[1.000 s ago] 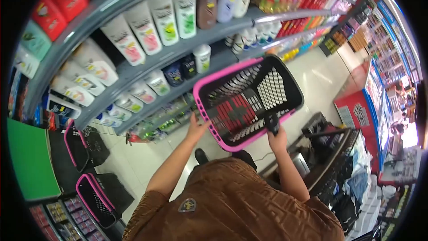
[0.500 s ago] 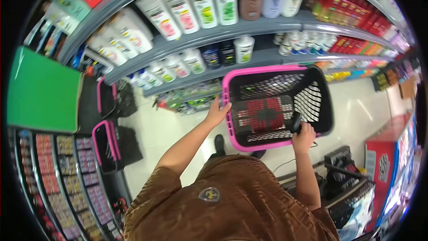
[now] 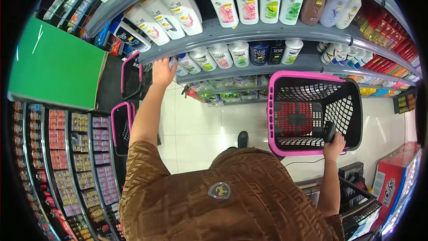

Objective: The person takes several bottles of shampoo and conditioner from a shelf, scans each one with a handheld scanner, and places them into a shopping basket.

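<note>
In the head view, my right hand (image 3: 334,147) is wrapped around the black handle (image 3: 329,132) of a shopping basket. The black mesh basket (image 3: 271,107) has a pink rim and hangs at my right, with no goods visible inside. My left hand (image 3: 163,72) reaches to the left end of the lower shelf, its fingers stretched up at the shelf edge. Right beside its thumb stands a small white bottle (image 3: 180,69), partly hidden. More bottles, such as a white shampoo bottle (image 3: 207,59), line that shelf to the right.
Larger shampoo bottles (image 3: 247,0) stand on the upper shelf (image 3: 249,33). Two more pink-rimmed baskets (image 3: 121,127) are at the left, near a green panel (image 3: 58,64). Racks of small packets (image 3: 58,143) fill the lower left. A red box (image 3: 388,187) stands at the right.
My left hand has let go of the basket's pink rim and moved left and up to the lower shelf. The basket, still in my right hand, appears farther right as the view has shifted.
</note>
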{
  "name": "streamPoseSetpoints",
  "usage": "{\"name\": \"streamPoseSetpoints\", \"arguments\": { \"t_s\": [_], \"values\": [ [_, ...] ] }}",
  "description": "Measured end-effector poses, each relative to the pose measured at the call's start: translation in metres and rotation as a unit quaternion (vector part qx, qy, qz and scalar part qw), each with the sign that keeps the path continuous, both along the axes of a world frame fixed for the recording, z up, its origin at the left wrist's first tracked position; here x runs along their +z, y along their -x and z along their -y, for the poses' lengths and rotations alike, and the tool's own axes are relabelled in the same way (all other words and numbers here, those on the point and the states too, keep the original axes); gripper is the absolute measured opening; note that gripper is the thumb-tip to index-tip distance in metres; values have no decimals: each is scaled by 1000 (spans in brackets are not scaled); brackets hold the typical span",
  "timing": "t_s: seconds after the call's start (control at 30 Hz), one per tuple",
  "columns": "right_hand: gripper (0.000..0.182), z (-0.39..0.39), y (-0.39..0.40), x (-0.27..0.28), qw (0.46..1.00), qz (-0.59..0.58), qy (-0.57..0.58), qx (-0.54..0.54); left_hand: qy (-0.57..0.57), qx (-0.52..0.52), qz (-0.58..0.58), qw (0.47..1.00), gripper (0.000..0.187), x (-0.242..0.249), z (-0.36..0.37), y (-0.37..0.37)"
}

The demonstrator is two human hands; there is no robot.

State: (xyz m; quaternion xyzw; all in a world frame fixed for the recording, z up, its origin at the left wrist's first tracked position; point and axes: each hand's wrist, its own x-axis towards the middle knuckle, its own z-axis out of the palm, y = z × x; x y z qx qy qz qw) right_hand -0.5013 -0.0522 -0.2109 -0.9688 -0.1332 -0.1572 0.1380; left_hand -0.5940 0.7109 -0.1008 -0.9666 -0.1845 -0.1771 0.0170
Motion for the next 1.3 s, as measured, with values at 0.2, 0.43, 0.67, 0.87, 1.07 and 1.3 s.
{"name": "streamPoseSetpoints", "arguments": {
  "t_s": [0.2, 0.43, 0.67, 0.87, 1.07, 1.3],
  "values": [
    [42, -4, 1, -1, 999, 2, 45, -19, 9, -34, -44, 998, 62, -7, -44, -19],
    [40, -4, 0, 0, 995, -31, 91, -39, 18, -62, -63, 996, 56, -32, -93, -21],
    [45, -4, 0, -2, 993, -32, 108, -43, -50, -37, -53, 997, 47, -34, -87, -21],
    [45, -1, 0, -6, 991, -40, 118, -47, -92, -51, -14, 994, 45, -50, -96, -23],
    [42, -3, 0, -1, 992, -35, 114, -43, -9, -42, -85, 995, 42, -34, -71, -18],
    [38, -5, -3, 3, 993, -52, 101, -33, -61, -25, -102, 993, 42, -43, -76, -28]
  ]
}}
